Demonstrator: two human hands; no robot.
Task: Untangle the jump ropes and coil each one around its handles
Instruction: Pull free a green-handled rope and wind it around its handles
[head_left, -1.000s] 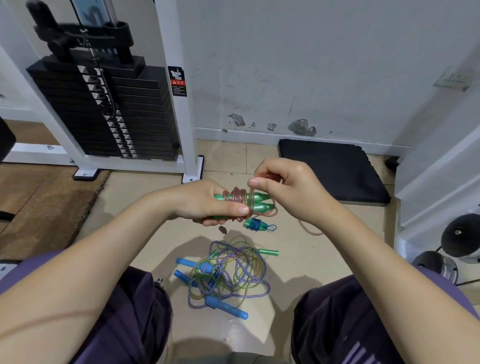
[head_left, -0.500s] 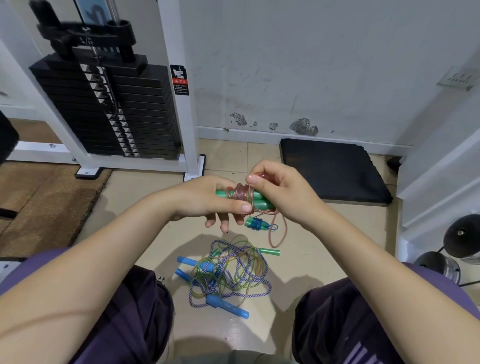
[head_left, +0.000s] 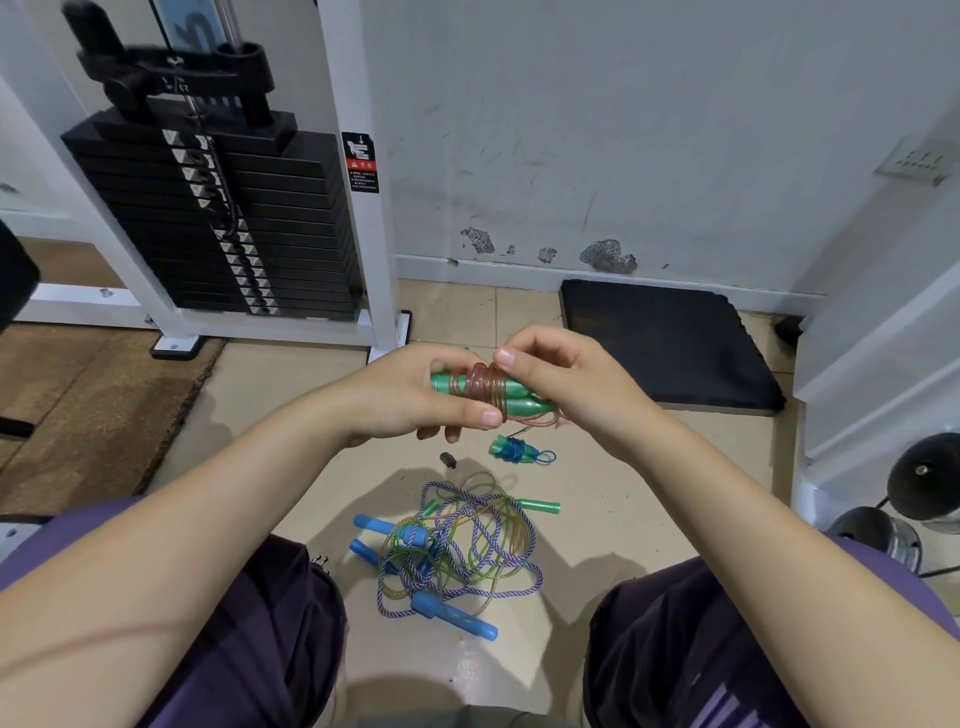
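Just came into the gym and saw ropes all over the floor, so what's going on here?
A seated person is tidying jump ropes. The left hand grips a pair of green handles, while the right hand pinches the pink rope wound around them, with only a short tail left loose. One small blue-wrapped bundle lies finished on the floor. A tangle of ropes with blue handles waits between the knees.

tangled ropes (head_left: 457, 551) on floor (head_left: 291, 415), weight stack (head_left: 218, 218) behind left
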